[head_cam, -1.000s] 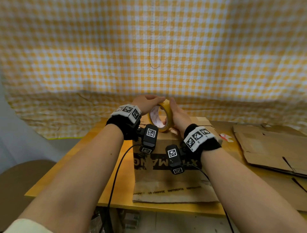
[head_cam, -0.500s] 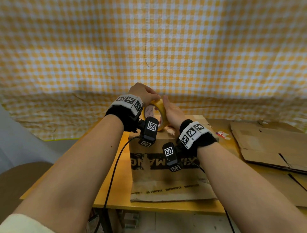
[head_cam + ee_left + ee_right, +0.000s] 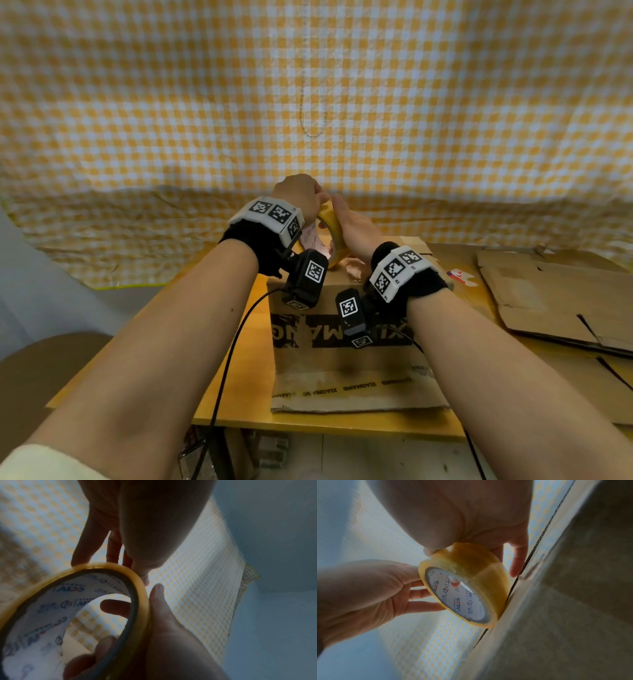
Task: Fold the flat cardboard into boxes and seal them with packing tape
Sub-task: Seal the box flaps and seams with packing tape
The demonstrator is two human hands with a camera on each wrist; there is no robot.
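Observation:
A yellow packing tape roll stands on edge on the far top of the brown printed box. My left hand curls over the roll's top from the left. In the left wrist view its fingers reach down onto the roll's rim. My right hand grips the roll from the right, thumb along the outer band and fingers through the core. The right wrist view shows the roll touching the box top, with the left hand on its far side.
The box stands on a wooden table near its front edge. Flattened cardboard sheets lie stacked at the right. A small red and white scrap lies beside the box. A yellow checked cloth hangs behind.
My left hand has shifted from the roll's left side up onto its top. The roll has turned more edge-on to me. My right hand keeps its grip.

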